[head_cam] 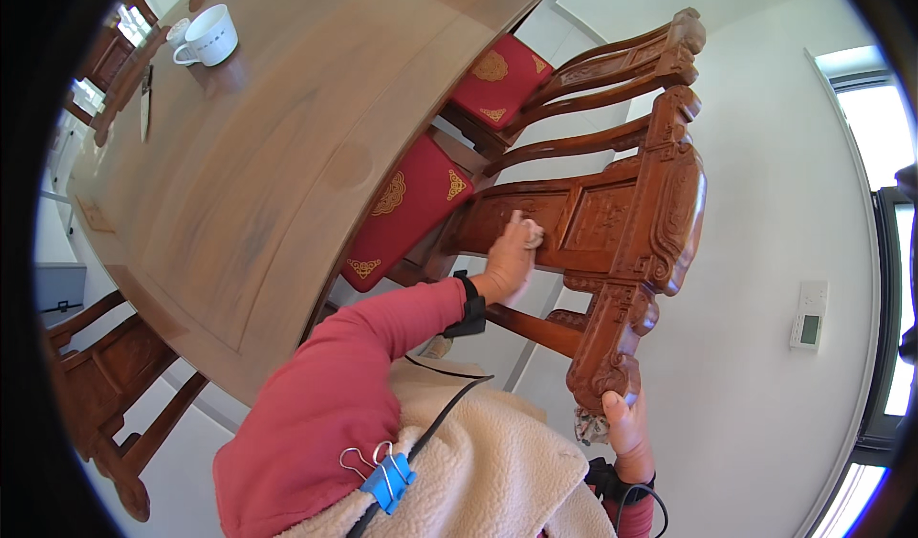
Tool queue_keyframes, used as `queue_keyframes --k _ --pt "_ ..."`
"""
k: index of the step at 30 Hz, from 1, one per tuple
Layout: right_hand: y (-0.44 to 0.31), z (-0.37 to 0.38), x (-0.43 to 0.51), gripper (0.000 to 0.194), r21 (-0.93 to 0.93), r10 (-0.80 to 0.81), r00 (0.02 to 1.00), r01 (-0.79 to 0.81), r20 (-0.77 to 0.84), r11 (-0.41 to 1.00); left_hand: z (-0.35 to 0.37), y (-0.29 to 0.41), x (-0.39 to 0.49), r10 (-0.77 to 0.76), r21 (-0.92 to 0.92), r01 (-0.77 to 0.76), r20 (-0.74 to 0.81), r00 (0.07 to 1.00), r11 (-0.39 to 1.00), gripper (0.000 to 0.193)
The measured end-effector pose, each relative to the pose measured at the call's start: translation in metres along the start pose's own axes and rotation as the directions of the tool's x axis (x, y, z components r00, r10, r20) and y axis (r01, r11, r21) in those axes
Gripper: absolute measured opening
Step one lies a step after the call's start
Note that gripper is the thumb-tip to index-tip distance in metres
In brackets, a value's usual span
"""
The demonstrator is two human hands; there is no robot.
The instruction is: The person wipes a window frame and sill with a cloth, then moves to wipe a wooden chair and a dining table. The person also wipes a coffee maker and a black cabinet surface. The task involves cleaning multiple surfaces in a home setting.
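A carved wooden chair (602, 215) stands before me, its backrest side towards me and its red seat cushion (401, 208) partly under the table edge. My left hand (510, 258) is against the lower part of the back panel, blurred. A small pale bit, possibly cloth, shows at its fingers, but I cannot tell what it is. My right hand (627, 427) grips the near end of the chair's top rail, thumb on the wood. A floral-patterned cloth (591, 427) pokes out below the rail end beside this hand.
The long wooden table (287, 179) bears a white mug (213, 36) and a knife (146, 104). Another carved chair (617, 57) with a red cushion (502, 82) stands farther along. One more chair (115, 380) is at lower left. A white wall (753, 179) bounds the right.
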State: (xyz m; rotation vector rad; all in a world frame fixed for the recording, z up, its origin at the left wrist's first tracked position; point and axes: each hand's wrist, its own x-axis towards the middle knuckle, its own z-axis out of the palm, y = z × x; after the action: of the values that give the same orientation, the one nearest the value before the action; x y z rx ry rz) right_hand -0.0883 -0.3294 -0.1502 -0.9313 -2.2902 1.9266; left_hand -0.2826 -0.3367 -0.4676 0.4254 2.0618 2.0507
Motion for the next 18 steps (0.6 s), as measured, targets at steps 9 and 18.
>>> queue_keyframes --k 9,18 --pt "-0.007 0.002 -0.001 0.071 -0.017 -0.002 1.0 0.002 0.016 1.0 0.013 0.001 0.003 0.138 0.017 -0.138 -0.01 0.99 0.99 0.024" --pt "-0.003 0.002 0.0 0.068 -0.085 -0.053 0.999 0.053 0.01 0.995 -0.007 0.147 -0.013 0.112 -0.342 -0.061 0.133 0.985 0.938 0.017"
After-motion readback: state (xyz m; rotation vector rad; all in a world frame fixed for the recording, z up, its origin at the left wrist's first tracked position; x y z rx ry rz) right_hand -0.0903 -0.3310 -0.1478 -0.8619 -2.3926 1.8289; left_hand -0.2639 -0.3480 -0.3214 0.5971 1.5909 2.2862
